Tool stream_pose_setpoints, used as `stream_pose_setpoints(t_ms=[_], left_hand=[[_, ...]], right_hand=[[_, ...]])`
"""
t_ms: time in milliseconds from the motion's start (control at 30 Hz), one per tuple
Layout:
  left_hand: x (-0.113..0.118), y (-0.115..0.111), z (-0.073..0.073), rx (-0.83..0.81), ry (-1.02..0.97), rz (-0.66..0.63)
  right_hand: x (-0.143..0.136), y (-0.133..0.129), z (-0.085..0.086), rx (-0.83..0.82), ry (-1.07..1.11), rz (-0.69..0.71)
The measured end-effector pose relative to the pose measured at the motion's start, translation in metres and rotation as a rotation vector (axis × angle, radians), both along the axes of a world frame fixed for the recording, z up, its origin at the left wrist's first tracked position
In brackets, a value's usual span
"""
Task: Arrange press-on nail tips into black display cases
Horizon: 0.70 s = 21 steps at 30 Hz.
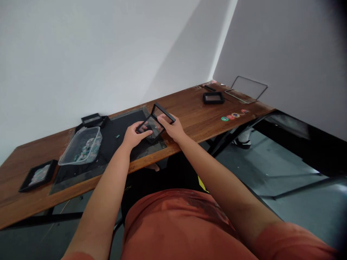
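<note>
Between my hands is a black display frame (152, 127) with clear panes, opened like a book at an angle. My left hand (133, 135) grips its left half, thumb across the lower edge. With my right hand (173, 127) I grip the right half, which tilts upward, fingers on the pane. The frame is held over the right end of a black mat (112, 144). On the mat, left of my left hand, lies a small green piece (117, 136). A clear plastic tub (64, 157) with small green and white pieces stands further left.
Black frames (93, 119) lie behind the tub, and another frame (51, 172) holding pale material sits at the left. To the right are a black frame (213, 98), several round colourful stickers (235, 115) and a thin metal stand (253, 80). A wall (94, 54) borders the table.
</note>
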State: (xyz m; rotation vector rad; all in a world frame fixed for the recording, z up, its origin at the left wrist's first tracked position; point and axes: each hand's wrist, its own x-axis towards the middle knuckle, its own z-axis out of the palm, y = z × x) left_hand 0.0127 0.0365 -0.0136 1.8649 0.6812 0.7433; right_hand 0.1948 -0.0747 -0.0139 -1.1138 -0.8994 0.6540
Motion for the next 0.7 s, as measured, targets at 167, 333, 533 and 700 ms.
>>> stream_pose_setpoints(t_ms=[167,333,533,700], left_hand=[[0.000,0.000,-0.004,0.113,0.048,0.025],[0.002,-0.006,-0.004,0.209,0.053,0.057],[0.002,-0.008,-0.006,0.236,0.117,0.072],[0.003,-0.011,-0.005,0.139,0.099,0.061]], right_hand=[[0.004,0.007,-0.006,-0.008,-0.056,-0.049],[0.008,0.006,-0.009,-0.018,-0.144,-0.039],[0.018,0.011,-0.022,-0.060,-0.213,0.020],[0.022,0.015,-0.027,-0.119,-0.266,0.052]])
